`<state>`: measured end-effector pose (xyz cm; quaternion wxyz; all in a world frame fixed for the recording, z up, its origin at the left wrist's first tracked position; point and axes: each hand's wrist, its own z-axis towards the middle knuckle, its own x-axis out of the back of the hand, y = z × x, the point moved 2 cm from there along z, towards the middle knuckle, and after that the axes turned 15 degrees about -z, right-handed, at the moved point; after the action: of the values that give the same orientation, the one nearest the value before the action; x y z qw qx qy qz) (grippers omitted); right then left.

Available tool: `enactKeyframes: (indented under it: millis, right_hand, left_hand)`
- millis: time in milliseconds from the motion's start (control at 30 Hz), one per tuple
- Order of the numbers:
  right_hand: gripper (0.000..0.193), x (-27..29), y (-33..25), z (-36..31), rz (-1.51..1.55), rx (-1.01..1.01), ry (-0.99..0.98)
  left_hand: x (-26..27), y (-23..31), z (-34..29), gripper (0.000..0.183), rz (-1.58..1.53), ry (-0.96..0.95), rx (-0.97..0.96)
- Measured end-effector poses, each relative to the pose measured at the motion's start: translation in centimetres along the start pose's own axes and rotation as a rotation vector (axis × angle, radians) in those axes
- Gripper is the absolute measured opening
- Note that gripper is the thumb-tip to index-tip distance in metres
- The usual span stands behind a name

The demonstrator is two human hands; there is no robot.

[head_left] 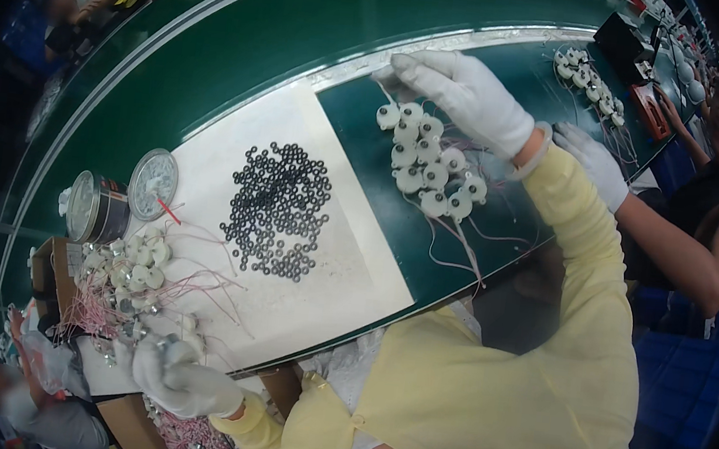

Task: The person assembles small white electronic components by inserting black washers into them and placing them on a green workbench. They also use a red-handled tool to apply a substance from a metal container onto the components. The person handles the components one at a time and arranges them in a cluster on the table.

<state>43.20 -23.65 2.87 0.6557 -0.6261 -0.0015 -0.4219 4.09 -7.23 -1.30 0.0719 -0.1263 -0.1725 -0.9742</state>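
Observation:
My right hand (465,95), in a white glove, is at the far edge of a group of small white round motors (428,153) with pink wires on the green tabletop. Its fingers are bent and pressed together; what they hold, if anything, is hidden. Each grouped motor has a dark centre on top. My left hand (181,378), also gloved, is low at the left beside a heap of similar white motors (140,267) with tangled pink wires. Motion blurs its fingers. Many small black rings (278,203) lie spread on a white sheet (344,249) between my hands.
An open tin (98,208) and a round lid (153,184) with pale paste and a red stick (170,211) stand at the left. A box of wired parts (188,439) is below my left hand. A co-worker's gloved hand (594,161) is close to my right forearm.

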Motion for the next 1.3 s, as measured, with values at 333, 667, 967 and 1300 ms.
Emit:
enactKeyframes:
  millis: [333,667,967,1300]
  right_hand:
    - [0.074,-13.2,-5.4,-9.1,0.552,-0.601,-0.781]
    - [0.051,-11.7,-3.3,-7.3,-0.719,0.060,-0.325]
    - [0.038,-12.8,-2.1,-8.0,-1.003,0.497,-0.294]
    - [0.052,-11.1,-6.6,-6.3,-1.079,0.799,-0.389]
  left_hand:
    - [-5.0,6.9,2.0,0.034,-0.224,-0.618,-0.121]
    - [1.7,-5.9,-5.6,0.034,0.509,-0.444,0.439]
    - [0.0,-5.1,-2.9,0.033,0.614,-0.513,0.195]
    - [-1.0,-4.1,-3.2,0.025,0.286,-0.617,0.145]
